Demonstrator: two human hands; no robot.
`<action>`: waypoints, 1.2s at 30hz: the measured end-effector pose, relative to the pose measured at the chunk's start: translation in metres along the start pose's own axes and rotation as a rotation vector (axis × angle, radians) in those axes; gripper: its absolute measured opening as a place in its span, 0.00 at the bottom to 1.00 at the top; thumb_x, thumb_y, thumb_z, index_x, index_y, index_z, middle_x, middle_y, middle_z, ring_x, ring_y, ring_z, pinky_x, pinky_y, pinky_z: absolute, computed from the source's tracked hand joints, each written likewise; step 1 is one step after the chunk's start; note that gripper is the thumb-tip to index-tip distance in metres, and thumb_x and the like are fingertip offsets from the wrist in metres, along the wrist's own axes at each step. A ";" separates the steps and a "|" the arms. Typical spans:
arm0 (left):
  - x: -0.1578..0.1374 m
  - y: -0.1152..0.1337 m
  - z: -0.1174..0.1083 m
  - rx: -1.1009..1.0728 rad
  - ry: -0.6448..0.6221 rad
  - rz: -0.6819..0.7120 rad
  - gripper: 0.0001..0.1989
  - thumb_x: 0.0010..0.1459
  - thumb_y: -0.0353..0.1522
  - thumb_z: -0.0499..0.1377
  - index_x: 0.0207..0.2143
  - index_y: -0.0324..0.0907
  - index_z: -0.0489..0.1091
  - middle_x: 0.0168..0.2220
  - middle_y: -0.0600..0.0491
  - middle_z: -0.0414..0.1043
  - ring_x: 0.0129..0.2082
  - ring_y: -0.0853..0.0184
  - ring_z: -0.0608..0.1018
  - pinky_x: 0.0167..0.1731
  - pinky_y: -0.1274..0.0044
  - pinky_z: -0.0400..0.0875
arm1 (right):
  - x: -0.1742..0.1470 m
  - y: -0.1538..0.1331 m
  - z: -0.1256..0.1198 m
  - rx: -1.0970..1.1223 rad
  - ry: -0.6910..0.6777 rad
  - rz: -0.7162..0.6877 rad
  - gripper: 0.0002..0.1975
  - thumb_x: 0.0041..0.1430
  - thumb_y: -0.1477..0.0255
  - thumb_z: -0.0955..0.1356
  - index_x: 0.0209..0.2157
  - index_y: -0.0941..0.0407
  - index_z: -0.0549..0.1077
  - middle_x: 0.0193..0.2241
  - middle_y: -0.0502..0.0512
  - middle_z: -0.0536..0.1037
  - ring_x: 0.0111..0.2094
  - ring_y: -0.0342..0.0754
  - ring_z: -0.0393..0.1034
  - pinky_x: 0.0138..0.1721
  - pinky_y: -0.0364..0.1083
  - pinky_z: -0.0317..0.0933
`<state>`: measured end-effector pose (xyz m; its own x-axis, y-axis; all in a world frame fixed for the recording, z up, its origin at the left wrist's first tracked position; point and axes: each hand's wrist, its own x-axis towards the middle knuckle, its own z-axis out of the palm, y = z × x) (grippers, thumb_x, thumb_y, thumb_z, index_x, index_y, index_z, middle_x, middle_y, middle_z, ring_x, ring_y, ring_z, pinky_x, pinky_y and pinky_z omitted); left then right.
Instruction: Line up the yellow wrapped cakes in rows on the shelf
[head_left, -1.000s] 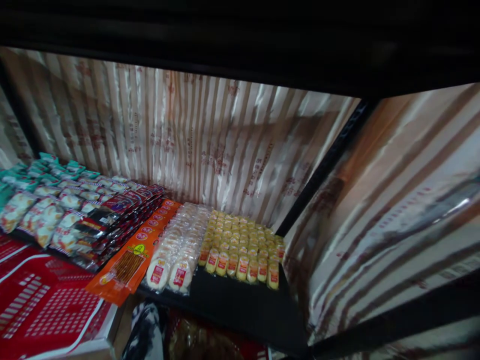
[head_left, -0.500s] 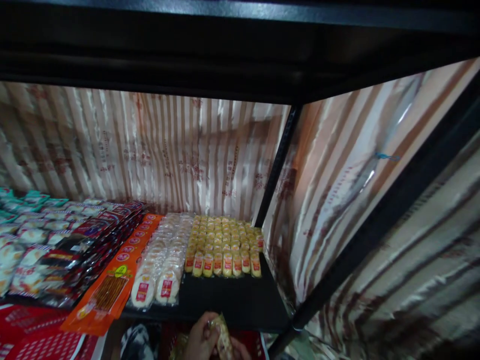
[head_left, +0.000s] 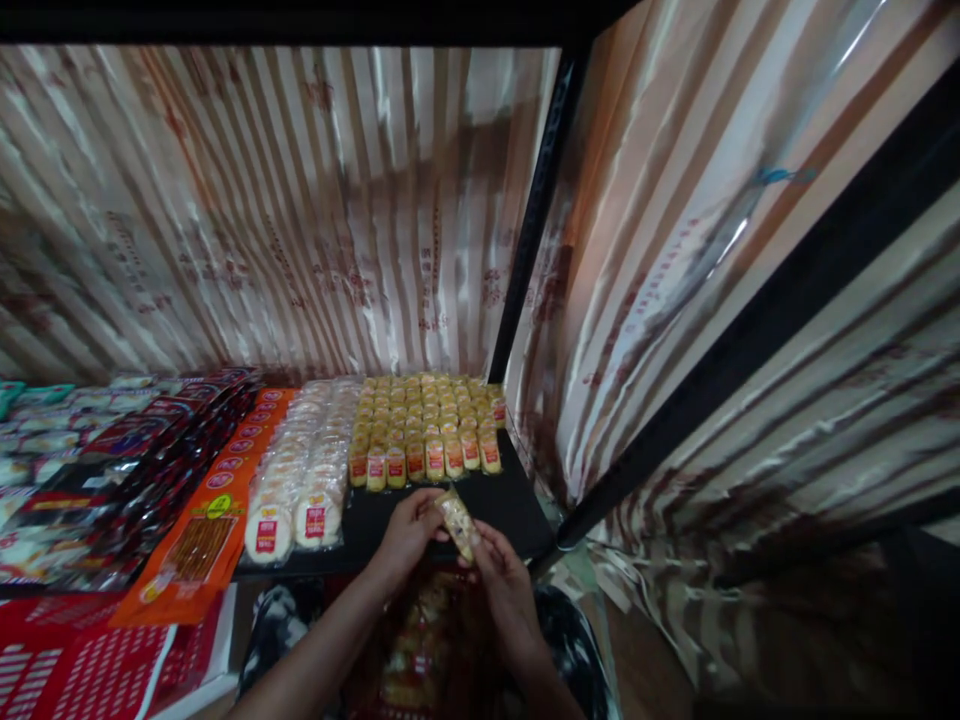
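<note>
My left hand (head_left: pixel 409 538) and my right hand (head_left: pixel 504 578) both pinch a small wrapped snack bar (head_left: pixel 457 525) in clear film, one at each end. It is pale yellow with darker specks and tilts over the front edge of the black shelf (head_left: pixel 517 505). Just behind it stand close rows of small yellow wrapped snacks (head_left: pixel 435 455) with red labels. Below my hands, in shadow, more wrapped yellow snacks (head_left: pixel 412 660) lie in what looks like a red basket.
Left of the yellow rows are round white crackers (head_left: pixel 315 515) in clear wrap, an orange packet (head_left: pixel 199 545) jutting past the shelf edge, and stacked dark packets (head_left: pixel 142 450). A red basket (head_left: pixel 82 660) sits low left. A black post (head_left: pixel 675 400) rises on the right.
The view has tilted down. My hands, with the snack bar between them, have risen from below the shelf's edge to its front, and my forearms now show.
</note>
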<state>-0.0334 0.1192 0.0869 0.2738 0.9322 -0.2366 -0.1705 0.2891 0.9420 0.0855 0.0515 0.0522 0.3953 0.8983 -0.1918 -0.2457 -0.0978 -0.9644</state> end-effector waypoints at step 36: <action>-0.003 -0.021 0.032 -0.151 -0.026 -0.152 0.15 0.46 0.32 0.65 0.32 0.38 0.63 0.28 0.51 0.72 0.29 0.68 0.78 0.28 0.80 0.70 | 0.041 -0.016 -0.026 0.226 0.150 -0.020 0.31 0.40 0.62 0.73 0.48 0.56 0.68 0.45 0.58 0.74 0.43 0.48 0.69 0.43 0.45 0.63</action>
<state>0.0000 0.1034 0.0760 0.3315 0.8700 -0.3649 -0.2647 0.4570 0.8491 0.1286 0.0782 0.0548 0.5246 0.8240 -0.2139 -0.4213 0.0329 -0.9063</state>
